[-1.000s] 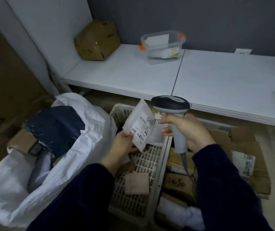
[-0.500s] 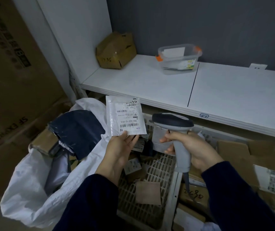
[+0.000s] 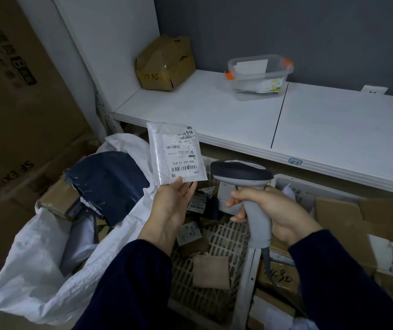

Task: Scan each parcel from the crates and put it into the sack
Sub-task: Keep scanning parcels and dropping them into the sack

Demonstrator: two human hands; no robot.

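My left hand [image 3: 172, 208] pinches the bottom edge of a small white padded parcel [image 3: 175, 153], held upright with its barcode label facing me, above the right edge of the sack. My right hand [image 3: 271, 210] grips the grey handle of a barcode scanner [image 3: 244, 177], just right of the parcel. The white woven sack [image 3: 47, 270] stands open at the left and holds a dark blue bag [image 3: 109, 184] and cardboard parcels. Below my hands is a white slatted crate [image 3: 228, 244] with small boxes in it. A second crate [image 3: 297, 184] at the right is full of cardboard parcels.
A white shelf [image 3: 309, 125] runs behind the crates, carrying a crumpled cardboard box [image 3: 164, 64] and a clear plastic tub [image 3: 259, 76]. Large brown cartons [image 3: 16, 115] stand at the left beside the sack. The scanner's cable [image 3: 268, 263] hangs down over the right crate.
My left hand has carried the white parcel up and left, away from the scanner and towards the sack, turning its label to face me. The view has tilted upward.
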